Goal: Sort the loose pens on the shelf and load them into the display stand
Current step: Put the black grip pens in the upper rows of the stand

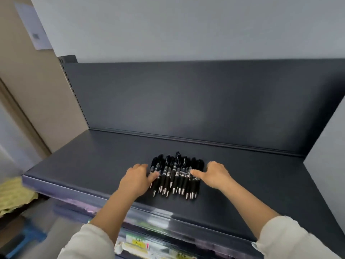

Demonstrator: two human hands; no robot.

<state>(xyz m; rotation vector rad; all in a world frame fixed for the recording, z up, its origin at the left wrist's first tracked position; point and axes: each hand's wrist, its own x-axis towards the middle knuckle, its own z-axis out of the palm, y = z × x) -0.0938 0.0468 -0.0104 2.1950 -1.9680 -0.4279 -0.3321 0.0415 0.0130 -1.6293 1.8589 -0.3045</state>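
Slim black pens (175, 174) with silvery tips lie side by side on the smooth, matte dark shelf (93, 165), near its front edge. The left hand (137, 179) and right hand (214, 174) flank them, thumbs stretched onto the barrels, fingers loosely bent, gripping nothing.

You wear long sleeves of pale, off-white cloth. Your left sleeve (87, 242) shows at the lower left of the frame, your right sleeve (287, 238) at the lower right. Each looks loose and softly creased and ends partway up the forearm. Beyond the cuffs your forearms, left hand (138, 179) and right hand (214, 174) are bare. The right cuff's edge is blurred.
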